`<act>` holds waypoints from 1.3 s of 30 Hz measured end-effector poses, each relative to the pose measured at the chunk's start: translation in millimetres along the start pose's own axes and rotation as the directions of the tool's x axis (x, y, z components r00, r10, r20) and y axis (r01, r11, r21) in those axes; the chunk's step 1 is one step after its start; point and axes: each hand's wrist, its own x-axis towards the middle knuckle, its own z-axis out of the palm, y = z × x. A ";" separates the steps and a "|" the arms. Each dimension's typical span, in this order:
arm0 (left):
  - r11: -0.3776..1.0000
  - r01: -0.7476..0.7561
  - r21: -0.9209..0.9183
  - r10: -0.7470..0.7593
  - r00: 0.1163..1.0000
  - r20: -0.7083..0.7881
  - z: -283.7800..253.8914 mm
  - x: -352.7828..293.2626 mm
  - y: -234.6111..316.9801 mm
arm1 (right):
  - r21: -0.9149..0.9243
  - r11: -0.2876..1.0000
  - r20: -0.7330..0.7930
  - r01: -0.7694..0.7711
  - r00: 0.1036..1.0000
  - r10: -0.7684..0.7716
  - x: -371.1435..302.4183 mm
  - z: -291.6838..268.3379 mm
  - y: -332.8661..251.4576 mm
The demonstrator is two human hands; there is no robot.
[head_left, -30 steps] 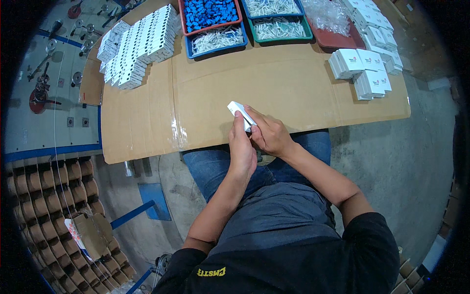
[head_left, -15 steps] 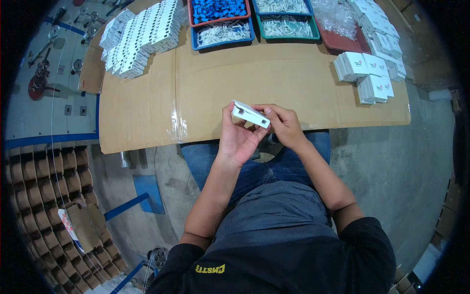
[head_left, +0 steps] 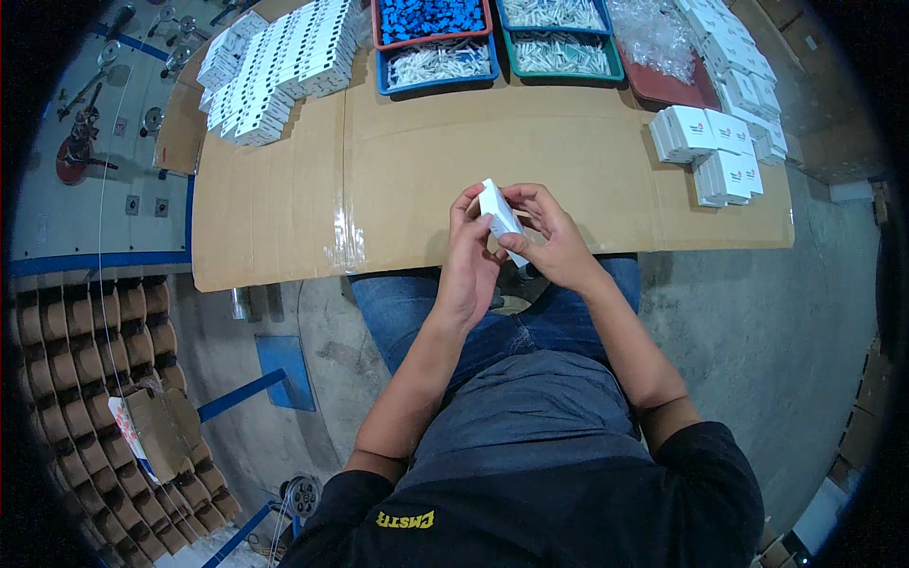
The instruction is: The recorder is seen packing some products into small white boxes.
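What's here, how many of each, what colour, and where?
Table: one, brown, centre
Held box: one, white, mid-picture
Left boxes: many, white, table's left
Right boxes: many, white, table's right
Red trays: two, red, far side
Blue trays: two, blue, far side
Green tray: one, green, far side
Blue pieces: many, blue, left red tray
White pieces: many, white, blue and green trays
Plastic: uncounted, clear, right red tray
Bench: one, grey, upper left
Fittings: several, metallic and red, bench
Dividers: many, brown, lower left
Carton: one, brown, lower left
Plate: one, blue, below table's left
Jeans: one pair, blue, below table
Top: one, black, bottom
Left grip: one, bare, on held box
Right grip: one, bare, on held box
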 end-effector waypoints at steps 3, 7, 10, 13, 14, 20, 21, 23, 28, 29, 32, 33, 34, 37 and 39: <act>0.994 0.101 -0.038 -0.104 0.991 -0.080 6.5 -0.9 5.1 | -0.222 0.973 -0.042 0.066 0.996 -0.077 -1.2 4.8 -18.9; 0.911 0.410 -0.052 -0.400 0.905 0.145 -3.7 2.5 3.5 | -0.469 0.855 0.107 0.221 0.975 -0.194 -4.7 -0.9 -17.1; 0.930 0.365 -0.044 -0.363 0.930 0.055 7.0 -2.7 -3.8 | -0.558 0.785 0.115 0.268 0.962 -0.247 -5.5 0.9 -15.9; 0.953 0.280 -0.115 -0.277 0.960 0.046 13.7 -3.5 -6.4 | -0.606 0.742 0.036 0.287 0.942 -0.334 -4.0 2.9 -10.5; 0.953 0.280 -0.114 -0.276 0.960 0.046 15.5 -3.2 -6.9 | -0.621 0.709 0.070 0.336 0.924 -0.376 -3.0 1.3 -9.4; 0.968 0.214 -0.132 -0.220 0.975 -0.036 23.2 -4.4 -12.0 | -0.622 0.675 0.095 0.397 0.894 -0.439 -2.6 -3.2 -4.1; 0.965 0.221 -0.141 -0.226 0.974 -0.020 24.2 -5.4 -10.5 | -0.622 0.669 0.101 0.407 0.889 -0.446 -2.6 -3.2 -4.9; 0.962 0.230 -0.149 -0.233 0.973 -0.002 24.2 -5.3 -9.6 | -0.598 0.700 0.094 0.390 0.902 -0.422 -3.2 -6.0 -4.4; 0.983 0.165 -0.075 -0.167 0.986 -0.023 7.8 3.1 -13.7 | -0.376 0.847 0.052 0.375 0.922 -0.385 -1.2 -7.7 -7.0; 0.984 0.162 -0.075 -0.164 0.986 -0.021 4.4 4.5 -15.6 | -0.321 0.881 0.020 0.347 0.933 -0.360 -1.6 -8.9 -5.8; 0.958 -0.140 0.249 0.149 0.989 -0.018 -1.5 6.5 -15.7 | -0.184 0.957 -0.059 0.226 0.969 -0.240 -4.9 -7.2 -7.1; 0.923 -0.196 0.330 0.183 0.981 0.071 -5.2 5.2 -12.8 | -0.096 0.987 -0.094 0.129 0.986 -0.138 -5.8 -5.4 -8.2; 0.878 -0.257 0.403 0.208 0.965 0.162 -7.7 4.6 -10.8 | -0.095 0.987 -0.095 0.129 0.986 -0.138 -4.6 -5.4 -10.4; 0.908 -0.231 0.350 0.176 0.967 0.183 -8.3 3.8 -11.1 | -0.019 0.997 0.039 0.081 0.996 -0.080 -0.9 -7.2 -14.6; 0.918 -0.228 0.324 0.176 0.967 0.182 -8.7 1.3 -10.0 | -0.187 0.973 0.034 0.133 0.991 -0.129 -0.3 -9.4 -14.0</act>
